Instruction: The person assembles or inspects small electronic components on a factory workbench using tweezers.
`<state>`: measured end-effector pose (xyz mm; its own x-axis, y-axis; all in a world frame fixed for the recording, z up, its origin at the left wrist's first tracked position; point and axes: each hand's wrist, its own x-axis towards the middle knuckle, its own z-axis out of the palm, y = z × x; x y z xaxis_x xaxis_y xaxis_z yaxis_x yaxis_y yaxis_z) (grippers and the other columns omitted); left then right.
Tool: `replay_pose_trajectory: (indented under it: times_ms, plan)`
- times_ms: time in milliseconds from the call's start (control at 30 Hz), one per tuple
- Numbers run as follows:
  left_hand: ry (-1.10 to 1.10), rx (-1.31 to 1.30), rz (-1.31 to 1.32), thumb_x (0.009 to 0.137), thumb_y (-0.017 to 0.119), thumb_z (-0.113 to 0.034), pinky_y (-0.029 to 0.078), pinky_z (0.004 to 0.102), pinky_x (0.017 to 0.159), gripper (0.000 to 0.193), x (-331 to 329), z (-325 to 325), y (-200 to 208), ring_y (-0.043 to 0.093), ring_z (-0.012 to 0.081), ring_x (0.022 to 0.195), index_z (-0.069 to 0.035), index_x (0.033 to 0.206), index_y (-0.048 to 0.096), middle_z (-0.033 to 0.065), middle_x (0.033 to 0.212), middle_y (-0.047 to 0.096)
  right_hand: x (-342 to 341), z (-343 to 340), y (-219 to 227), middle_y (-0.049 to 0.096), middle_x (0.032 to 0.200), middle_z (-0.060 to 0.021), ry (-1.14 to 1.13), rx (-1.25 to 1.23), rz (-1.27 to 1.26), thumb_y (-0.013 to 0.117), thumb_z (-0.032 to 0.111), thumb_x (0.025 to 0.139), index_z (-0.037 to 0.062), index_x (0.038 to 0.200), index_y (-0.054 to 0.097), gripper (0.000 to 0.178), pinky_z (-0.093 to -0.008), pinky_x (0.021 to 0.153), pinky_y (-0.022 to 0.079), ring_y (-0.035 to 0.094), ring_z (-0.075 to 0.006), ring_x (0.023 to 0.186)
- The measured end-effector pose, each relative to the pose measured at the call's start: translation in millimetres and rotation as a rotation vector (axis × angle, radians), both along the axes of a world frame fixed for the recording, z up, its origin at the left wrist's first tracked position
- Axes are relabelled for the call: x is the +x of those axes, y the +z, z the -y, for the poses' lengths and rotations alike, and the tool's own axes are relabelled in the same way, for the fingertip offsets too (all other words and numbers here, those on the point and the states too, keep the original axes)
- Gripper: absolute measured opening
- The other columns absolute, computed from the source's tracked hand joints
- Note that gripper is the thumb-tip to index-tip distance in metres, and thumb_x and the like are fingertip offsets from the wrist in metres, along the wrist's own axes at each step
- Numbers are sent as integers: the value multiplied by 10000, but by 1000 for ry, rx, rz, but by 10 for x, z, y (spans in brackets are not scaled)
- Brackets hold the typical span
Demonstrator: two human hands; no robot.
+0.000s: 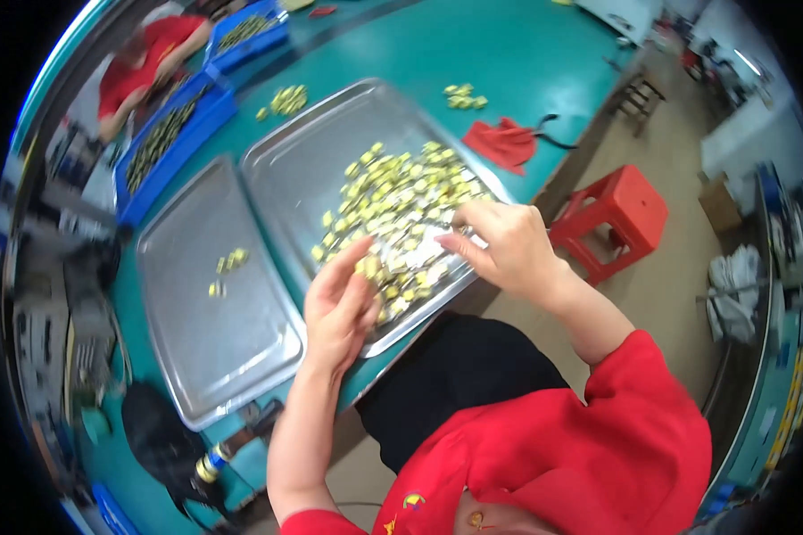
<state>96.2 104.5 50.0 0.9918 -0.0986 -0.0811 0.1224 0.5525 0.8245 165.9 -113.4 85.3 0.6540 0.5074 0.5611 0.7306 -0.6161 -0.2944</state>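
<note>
A large metal tray [285, 169] holds a spread heap of small yellow-and-silver parts [401, 192] toward its right and near side. Over the heap's near left edge is my left hand [335, 312], its fingers curled in and smeared by motion. Yellow parts show right at its fingertips, but I cannot make out what it grips. My right hand [513, 245] hovers above the right side of the heap, thumb and forefinger bent toward each other. Whatever lies between them is too small to name. A second metal tray [196, 348] to the left carries a few of the same parts [232, 260].
Blue bins [174, 134] of small dark parts stand at the far left, near a co-worker in red [156, 53]. Small part piles [287, 100] and a red cloth [501, 144] lie on the green table [357, 49]. A red stool [629, 209] stands right; a black object [156, 428] lies near left.
</note>
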Motion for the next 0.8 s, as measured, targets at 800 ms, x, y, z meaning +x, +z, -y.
replay_pose_trajectory:
  times_ms: [800]
  plan:
    - [-83, -24, 63, 876, 583, -109, 273, 179, 475, 324, 16, 15, -99, 344, 45, 555, -40, 1187, 526, -6, 872, 552, 662, 1211, -324, 570, 799, -83, -318, -915, -25, 528, 51, 737, 148, 1324, 402, 608, -361, 569, 506, 618, -243, 684]
